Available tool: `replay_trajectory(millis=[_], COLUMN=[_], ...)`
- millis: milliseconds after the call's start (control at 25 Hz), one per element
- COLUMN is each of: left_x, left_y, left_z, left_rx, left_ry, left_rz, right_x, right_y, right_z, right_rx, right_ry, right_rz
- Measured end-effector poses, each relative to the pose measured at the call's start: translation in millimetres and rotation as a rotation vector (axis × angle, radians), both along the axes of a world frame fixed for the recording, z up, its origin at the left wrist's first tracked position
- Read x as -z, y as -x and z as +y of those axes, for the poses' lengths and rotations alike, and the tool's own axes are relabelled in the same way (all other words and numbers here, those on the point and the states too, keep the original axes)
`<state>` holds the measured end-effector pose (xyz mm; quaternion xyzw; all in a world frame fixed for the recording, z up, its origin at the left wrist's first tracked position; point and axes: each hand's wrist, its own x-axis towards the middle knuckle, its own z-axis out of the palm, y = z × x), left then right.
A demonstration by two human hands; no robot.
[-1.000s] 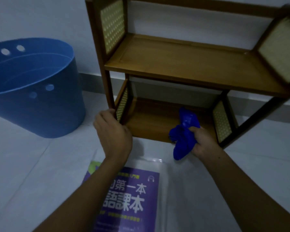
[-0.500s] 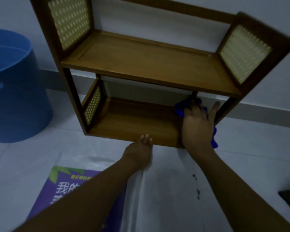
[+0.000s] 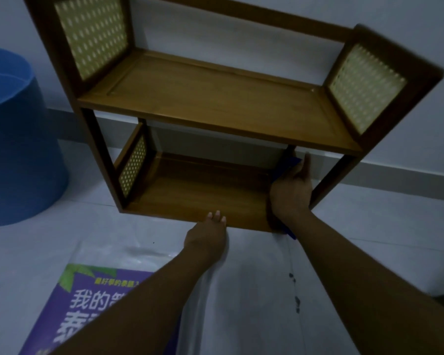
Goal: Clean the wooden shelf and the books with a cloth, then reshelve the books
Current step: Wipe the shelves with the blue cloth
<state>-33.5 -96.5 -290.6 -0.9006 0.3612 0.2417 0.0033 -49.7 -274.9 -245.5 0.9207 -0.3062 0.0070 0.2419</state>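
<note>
- The blue cloth (image 3: 290,163) is mostly hiding behind the right hand (image 3: 291,192). Only a strip is showing above the fingers and a corner is poking out below the wrist.
- The right hand is lying flat with its thumb pointing up. It is pressing the cloth against the inner right side of the lower tier of the wooden shelf (image 3: 215,98). The fingers are reaching into shadow and are hard to make out.
- The left hand (image 3: 207,239) is holding nothing. Its straight fingertips are touching the front edge of the lower board.
- A purple book (image 3: 87,303) is lying flat on the floor in front of the shelf. The left forearm is covering part of it and the bottom edge is cutting it off.
- A white plastic sheet (image 3: 246,283) is lying crumpled under both arms.
- A blue bucket (image 3: 13,139) is standing left of the shelf, running out of view at the left.
- Both shelf boards are standing bare in dim light.
</note>
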Motion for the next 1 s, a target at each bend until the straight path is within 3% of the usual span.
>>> replay_trajectory(millis=[120, 200, 280, 600, 760, 1000], left_x=[2, 1, -1, -3, -3, -2], left_y=[1, 1, 1, 1, -1, -5], left_z=[-1, -1, -1, -3, -4, -3], left_rx=[0.005, 0.023, 0.027, 0.021, 0.036, 0.073], left_ry=[-0.007, -0.022, -0.035, -0.052, -0.094, -0.174], left_rz=[-0.009, -0.024, -0.022, -0.018, -0.044, -0.064], right_x=[-6, -20, -25, -55, -83, -74], right_y=[1, 19, 41, 105, 95, 71], right_z=[0, 12, 19, 8, 1, 8], right_rx=[-0.009, -0.025, -0.081, -0.42, -0.404, -0.371], right_ry=[-0.112, -0.003, 0.12, 0.376, 0.546, 0.573], right_rz=[0.058, 0.281, 0.387, 0.536, 0.578, 0.73])
